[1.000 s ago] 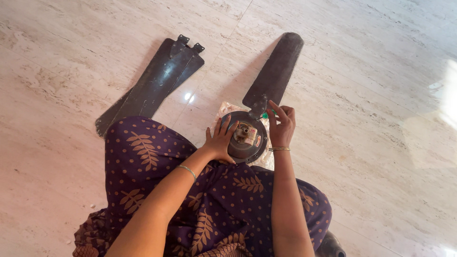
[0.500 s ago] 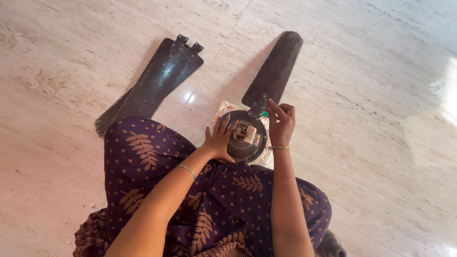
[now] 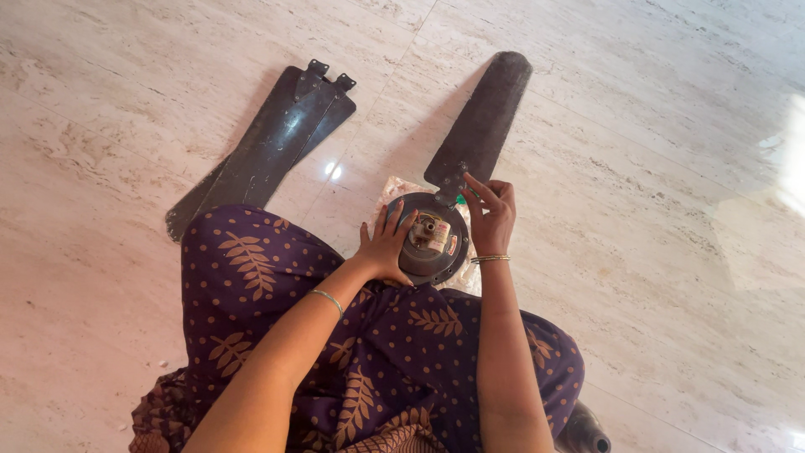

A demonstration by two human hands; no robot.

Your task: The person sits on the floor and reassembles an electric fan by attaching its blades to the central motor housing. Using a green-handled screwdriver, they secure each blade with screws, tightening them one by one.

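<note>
Both forearms reach forward from the lap, bare, each with a thin bangle at the wrist. The left hand lies palm down with fingers spread and gently curved. The right hand is raised on its edge, fingers bent inward, index finger and thumb pinched together at their tips.

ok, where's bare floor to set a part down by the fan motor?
Free: floor right of the right hand and attached blade; also between that blade and the two loose blades. Crowded: at the motor, left hand and lap.
</note>
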